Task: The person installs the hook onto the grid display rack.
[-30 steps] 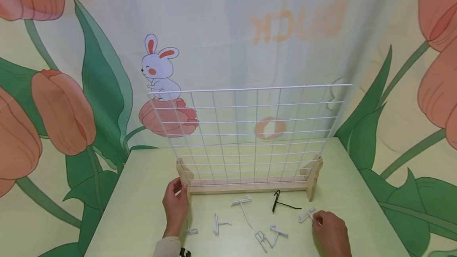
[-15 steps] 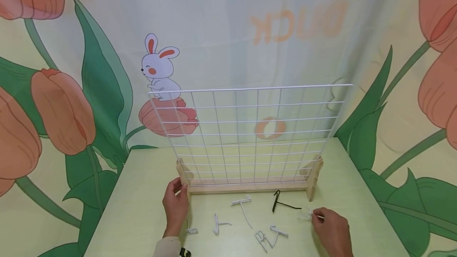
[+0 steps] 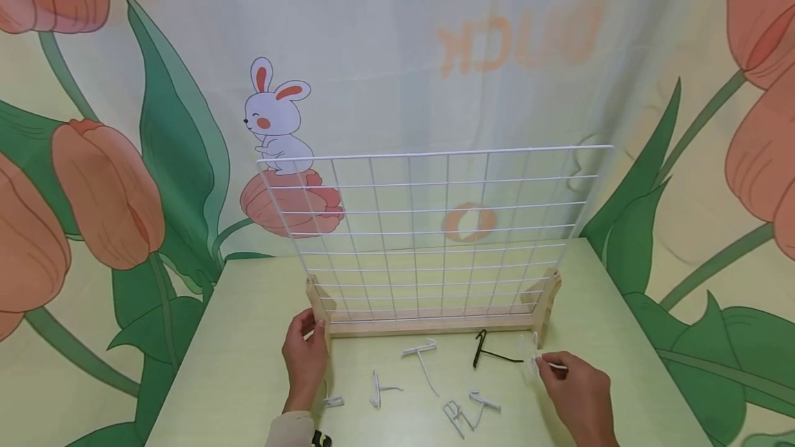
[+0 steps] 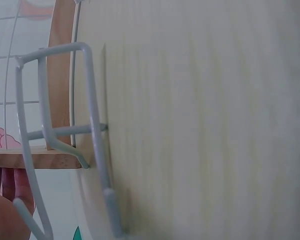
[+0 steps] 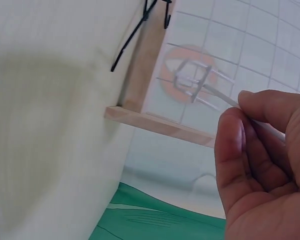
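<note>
With the left hand (image 3: 304,359) gripping the wire grid's wooden foot (image 3: 320,316) and the right hand (image 3: 574,392) pinching a white hook (image 3: 531,357) by its thin stem just in front of the grid (image 3: 428,226), that slim pinch could let the hook twist or slip loose.

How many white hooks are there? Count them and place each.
6: one in the right hand; five on the table. Overlaps may hide more.
</note>
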Demonstrator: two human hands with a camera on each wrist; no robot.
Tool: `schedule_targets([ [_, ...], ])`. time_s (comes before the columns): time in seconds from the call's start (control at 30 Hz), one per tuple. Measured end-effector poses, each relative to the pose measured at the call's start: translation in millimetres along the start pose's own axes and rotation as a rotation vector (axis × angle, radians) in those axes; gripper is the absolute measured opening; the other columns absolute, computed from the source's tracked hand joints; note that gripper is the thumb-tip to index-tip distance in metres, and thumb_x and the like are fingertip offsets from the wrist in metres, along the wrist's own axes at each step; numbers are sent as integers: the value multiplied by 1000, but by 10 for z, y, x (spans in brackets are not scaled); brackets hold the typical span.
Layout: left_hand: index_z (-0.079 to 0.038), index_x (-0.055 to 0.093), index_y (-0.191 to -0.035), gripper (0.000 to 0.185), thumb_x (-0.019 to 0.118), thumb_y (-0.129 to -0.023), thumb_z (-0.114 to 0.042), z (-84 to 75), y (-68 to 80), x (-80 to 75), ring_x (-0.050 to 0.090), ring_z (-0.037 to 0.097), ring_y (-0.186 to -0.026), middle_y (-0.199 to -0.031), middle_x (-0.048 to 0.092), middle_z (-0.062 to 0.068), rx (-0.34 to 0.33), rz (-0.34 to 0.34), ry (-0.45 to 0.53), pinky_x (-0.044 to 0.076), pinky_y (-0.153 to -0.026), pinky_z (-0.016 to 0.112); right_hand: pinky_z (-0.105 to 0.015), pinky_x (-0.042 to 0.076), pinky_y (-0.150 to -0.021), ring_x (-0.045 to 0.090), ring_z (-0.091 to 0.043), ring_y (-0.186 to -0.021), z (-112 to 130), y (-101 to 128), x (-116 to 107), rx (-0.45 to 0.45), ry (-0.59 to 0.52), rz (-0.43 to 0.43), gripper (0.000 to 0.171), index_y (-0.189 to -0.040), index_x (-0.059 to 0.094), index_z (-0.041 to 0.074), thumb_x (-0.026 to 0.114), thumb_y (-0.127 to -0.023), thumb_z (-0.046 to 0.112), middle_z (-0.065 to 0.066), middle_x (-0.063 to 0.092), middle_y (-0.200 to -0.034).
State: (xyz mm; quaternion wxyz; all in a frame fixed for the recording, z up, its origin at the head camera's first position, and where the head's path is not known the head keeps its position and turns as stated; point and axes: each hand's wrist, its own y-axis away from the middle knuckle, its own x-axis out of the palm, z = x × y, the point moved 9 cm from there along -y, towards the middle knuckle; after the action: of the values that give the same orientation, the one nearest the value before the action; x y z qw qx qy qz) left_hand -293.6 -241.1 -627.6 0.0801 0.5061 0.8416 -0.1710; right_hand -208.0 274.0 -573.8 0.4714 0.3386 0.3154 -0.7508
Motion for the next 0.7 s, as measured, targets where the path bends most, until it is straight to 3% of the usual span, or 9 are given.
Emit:
schedule_targets([
  [0.53,-8,64,-136,32,67,-104,-11,-20,-3,-15,69,27,-117,-126,72,12,27,-25,-10,52,-85,9,-37,62,-59,79,-27,-71,437,48,-490,-185,-106,-292,11,-93,80,2,87,-86,8,-13,80,-86],
  [0.63,-8,64,-136,32,67,-104,-12,-14,-4,-12,69,27,-117,-126,72,12,27,-23,-15,52,-85,9,-19,59,-61,79,-27,-72,510,44,-555,-200,-127,-331,13,-94,81,2,87,-85,8,-13,80,-87],
  [0.7,-9,64,-136,32,67,-105,-13,-9,-4,-12,69,27,-117,-126,72,12,25,-21,-16,51,-84,8,-5,50,-64,79,-28,-71,575,36,-612,-227,-154,-367,14,-95,81,1,88,-85,7,-13,81,-87],
])
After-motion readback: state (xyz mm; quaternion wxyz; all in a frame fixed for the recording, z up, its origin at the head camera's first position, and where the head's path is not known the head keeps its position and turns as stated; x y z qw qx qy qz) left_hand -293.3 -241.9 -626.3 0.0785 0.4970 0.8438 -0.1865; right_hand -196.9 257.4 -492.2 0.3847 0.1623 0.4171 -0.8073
